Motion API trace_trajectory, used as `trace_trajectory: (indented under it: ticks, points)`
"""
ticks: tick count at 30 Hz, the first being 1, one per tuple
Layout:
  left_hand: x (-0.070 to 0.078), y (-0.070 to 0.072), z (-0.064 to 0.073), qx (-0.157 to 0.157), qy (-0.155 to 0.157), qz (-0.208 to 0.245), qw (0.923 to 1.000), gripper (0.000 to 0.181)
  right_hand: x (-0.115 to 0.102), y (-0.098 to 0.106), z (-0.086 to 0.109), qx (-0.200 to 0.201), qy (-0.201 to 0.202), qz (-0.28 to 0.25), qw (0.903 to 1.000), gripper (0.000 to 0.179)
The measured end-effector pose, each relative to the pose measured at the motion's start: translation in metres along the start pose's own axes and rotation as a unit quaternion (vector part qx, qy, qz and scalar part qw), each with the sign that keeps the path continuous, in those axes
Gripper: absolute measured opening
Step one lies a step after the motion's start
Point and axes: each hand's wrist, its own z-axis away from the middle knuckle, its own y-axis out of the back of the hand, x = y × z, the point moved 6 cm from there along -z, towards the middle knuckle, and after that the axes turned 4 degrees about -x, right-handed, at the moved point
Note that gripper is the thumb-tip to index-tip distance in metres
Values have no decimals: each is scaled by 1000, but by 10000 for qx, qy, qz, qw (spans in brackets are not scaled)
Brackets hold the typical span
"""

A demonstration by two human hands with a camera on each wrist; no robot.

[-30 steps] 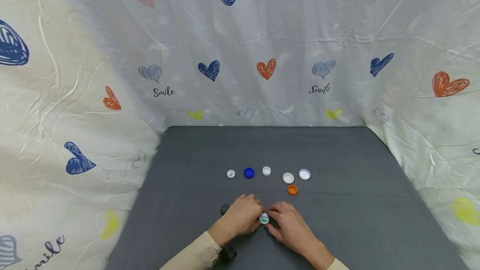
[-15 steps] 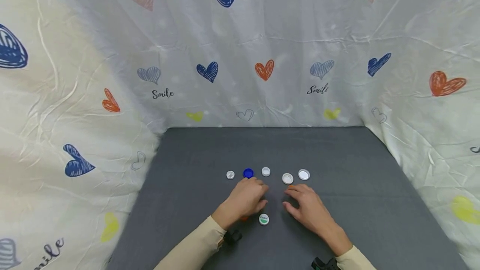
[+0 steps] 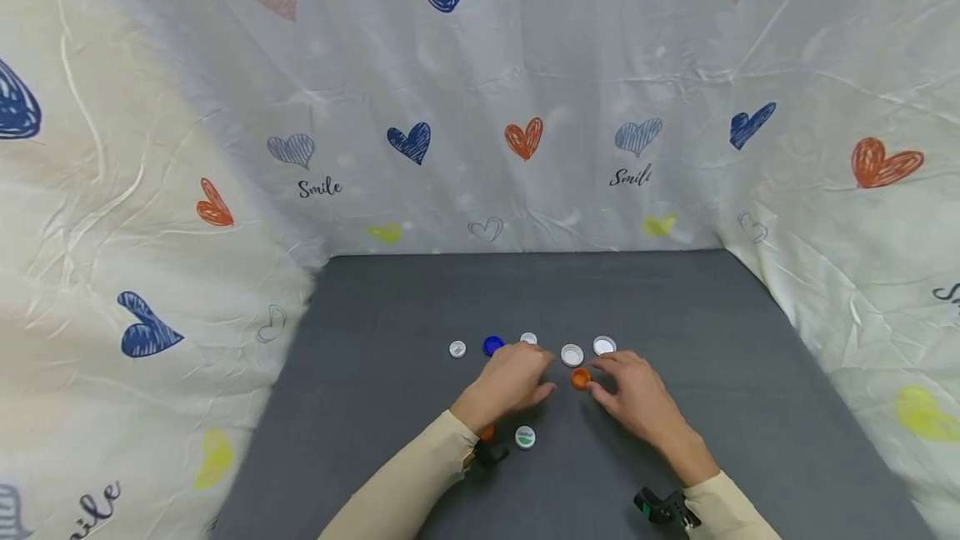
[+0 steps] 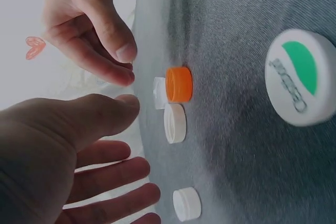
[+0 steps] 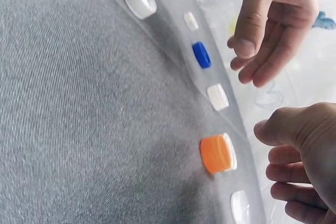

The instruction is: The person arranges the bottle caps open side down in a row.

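My left hand [image 3: 513, 380] hovers over the grey table with relaxed fingers and nothing in it. My right hand [image 3: 637, 397] is also relaxed and bare, just right of an upturned orange bottle cap [image 3: 581, 378]. Behind that cap lie a white cap [image 3: 572, 355] and another white cap [image 3: 604, 345]. The left fingers partly cover a small white cap [image 3: 528, 338] and a blue cap [image 3: 492, 345]. In the left wrist view a white cap with a green mark [image 4: 296, 77] lies close to the camera. Both wrist views show the hands apart from the caps.
A small white cap [image 3: 457, 349] ends the back row at the left. Another orange cap [image 3: 487, 432] shows partly beneath the left wrist. Heart-printed cloth [image 3: 525, 190] hangs behind the grey table cover [image 3: 697, 307] and along both sides.
Both hands have left the green-marked white cap, which stays on the table, and moved forward toward the back row. Over the last half second both drifted right, uncovering the orange cap beside the right hand.
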Motion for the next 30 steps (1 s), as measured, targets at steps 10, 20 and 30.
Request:
trace_trajectory:
  ticks: [10, 20, 30]
  points:
    - [7, -13, -17, -172, 105, 245, 9995, 22, 12, -9, -3, -189, -97, -37, 9998, 32]
    - [10, -30, -25, -305, 204, 93, 9993, 19, 17, -22, -4, -268, -121, -87, 9995, 30]
    - [12, -36, -27, -316, 191, -203, 9991, 25, 13, -32, -4, -328, 92, -141, 9993, 25]
